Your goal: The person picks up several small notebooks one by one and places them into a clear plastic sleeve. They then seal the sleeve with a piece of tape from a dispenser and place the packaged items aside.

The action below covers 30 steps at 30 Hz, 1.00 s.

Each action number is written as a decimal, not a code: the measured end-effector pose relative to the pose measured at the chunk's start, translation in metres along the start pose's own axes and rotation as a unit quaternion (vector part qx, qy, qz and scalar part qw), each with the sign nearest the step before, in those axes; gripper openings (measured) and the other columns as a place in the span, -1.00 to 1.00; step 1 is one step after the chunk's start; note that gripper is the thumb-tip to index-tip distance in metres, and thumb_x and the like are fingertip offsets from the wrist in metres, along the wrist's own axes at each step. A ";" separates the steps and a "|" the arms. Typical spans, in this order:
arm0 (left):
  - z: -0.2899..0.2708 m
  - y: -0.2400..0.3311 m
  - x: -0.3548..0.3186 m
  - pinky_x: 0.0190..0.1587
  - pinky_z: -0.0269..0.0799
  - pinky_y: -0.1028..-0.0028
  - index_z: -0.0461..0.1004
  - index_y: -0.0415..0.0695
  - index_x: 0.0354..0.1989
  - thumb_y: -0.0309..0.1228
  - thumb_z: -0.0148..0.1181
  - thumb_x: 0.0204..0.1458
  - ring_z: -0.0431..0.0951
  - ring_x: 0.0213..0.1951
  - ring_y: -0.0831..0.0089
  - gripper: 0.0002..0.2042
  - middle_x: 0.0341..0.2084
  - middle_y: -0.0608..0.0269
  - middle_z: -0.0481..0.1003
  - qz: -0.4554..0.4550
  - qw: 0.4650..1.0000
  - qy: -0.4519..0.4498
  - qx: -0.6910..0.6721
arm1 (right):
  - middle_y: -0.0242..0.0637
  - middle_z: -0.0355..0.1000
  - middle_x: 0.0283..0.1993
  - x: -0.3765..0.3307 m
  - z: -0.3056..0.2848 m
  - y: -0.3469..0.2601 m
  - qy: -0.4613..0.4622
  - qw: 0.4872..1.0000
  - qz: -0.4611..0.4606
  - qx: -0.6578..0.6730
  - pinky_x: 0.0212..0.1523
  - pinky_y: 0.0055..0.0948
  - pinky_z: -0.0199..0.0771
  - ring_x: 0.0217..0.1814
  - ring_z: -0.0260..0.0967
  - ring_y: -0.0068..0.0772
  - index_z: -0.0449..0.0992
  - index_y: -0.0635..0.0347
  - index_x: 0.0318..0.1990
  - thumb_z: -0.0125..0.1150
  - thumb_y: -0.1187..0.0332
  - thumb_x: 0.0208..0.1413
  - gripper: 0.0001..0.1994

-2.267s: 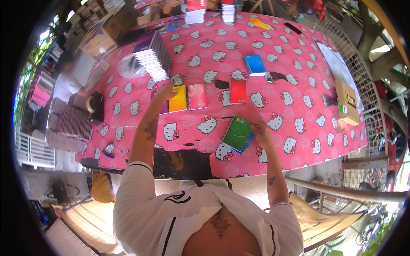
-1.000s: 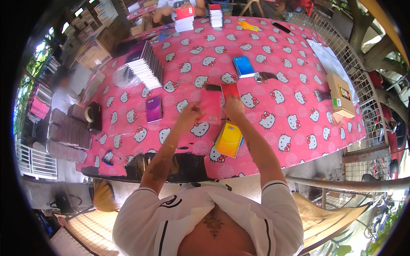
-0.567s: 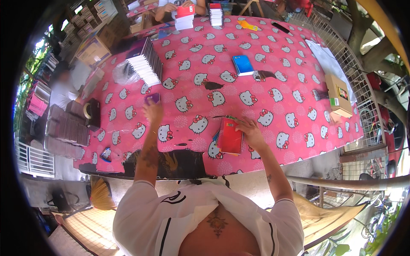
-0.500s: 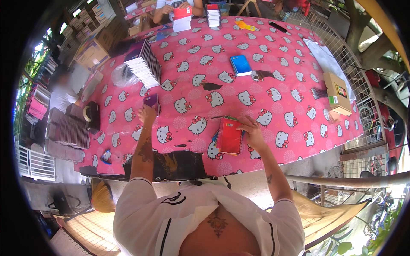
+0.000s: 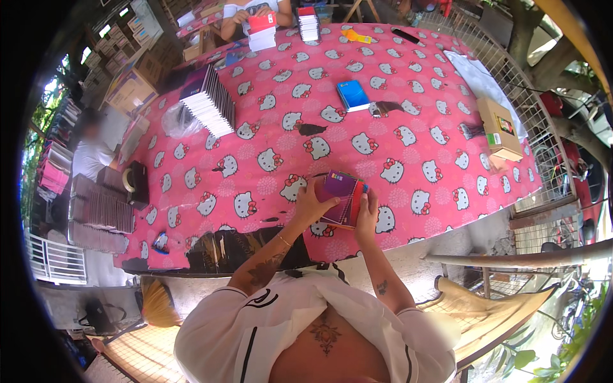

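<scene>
Near the table's front edge, my left hand [image 5: 311,205] grips a purple notebook [image 5: 337,191], its thumb across the cover. The purple notebook lies over a red notebook [image 5: 355,207], whose right side shows beside it. Against the right edge of this small pile my right hand [image 5: 366,218] is closed, its fingers at the red notebook. Other covers in the pile are mostly hidden. Farther off to the left stands a tall stack of purple notebooks [image 5: 216,105]. A blue notebook [image 5: 353,96] rests beyond the pile, toward the table's middle.
A pink cartoon-print cloth [image 5: 268,191] covers the table, torn at the front over a dark surface. A tape dispenser [image 5: 135,185] and more stacked notebooks [image 5: 102,204] stand left. A cardboard box [image 5: 499,131] sits right. Across the table, another person's hands [image 5: 252,14] hold a red notebook.
My left hand has brought the purple notebook from the left onto the red notebook's pile. My right hand has shifted slightly lower along the pile's right edge.
</scene>
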<state>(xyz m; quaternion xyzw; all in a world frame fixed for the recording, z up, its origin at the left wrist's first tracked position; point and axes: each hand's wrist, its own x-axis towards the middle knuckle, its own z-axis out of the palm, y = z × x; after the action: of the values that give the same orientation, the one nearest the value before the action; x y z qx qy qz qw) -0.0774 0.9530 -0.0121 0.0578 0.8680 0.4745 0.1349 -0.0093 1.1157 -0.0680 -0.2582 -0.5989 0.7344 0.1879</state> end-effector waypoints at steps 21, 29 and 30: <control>-0.218 -0.013 -0.103 0.39 0.03 -0.01 0.37 -0.09 0.13 -0.40 0.41 -0.13 0.39 0.22 0.05 -0.42 0.13 0.12 0.40 0.640 0.712 0.008 0.289 | -0.13 0.33 0.28 -0.090 0.084 -0.070 -0.442 0.801 0.315 0.252 0.28 -0.13 0.37 0.28 0.35 -0.17 0.11 0.18 0.40 0.31 0.06 0.14 -0.23; -0.248 -0.061 -0.135 0.40 0.06 0.23 -0.06 -0.20 0.43 -0.56 0.32 0.03 0.15 0.37 0.30 -0.17 0.36 0.02 0.11 0.248 0.921 -0.112 -0.279 | -0.21 0.32 0.21 -0.186 0.156 -0.079 -0.339 0.939 -0.010 0.055 0.23 -0.31 0.37 0.23 0.33 -0.35 0.05 0.22 0.38 0.50 0.38 -0.01 -0.15; -0.245 -0.061 -0.138 0.40 0.07 0.26 -0.13 -0.23 0.45 -0.58 0.35 0.01 0.15 0.37 0.33 -0.11 0.36 0.01 0.08 0.233 0.895 -0.190 -0.331 | -0.21 0.30 0.23 -0.190 0.154 -0.071 -0.317 0.947 -0.032 0.045 0.24 -0.30 0.36 0.25 0.31 -0.34 0.04 0.20 0.39 0.49 0.39 -0.01 -0.14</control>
<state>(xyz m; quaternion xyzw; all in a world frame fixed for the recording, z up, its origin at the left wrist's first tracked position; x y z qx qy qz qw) -0.0142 0.6902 0.0878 0.2994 0.5806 0.7318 0.1944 0.0462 0.8988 0.0533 0.0162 -0.6018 0.7981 0.0233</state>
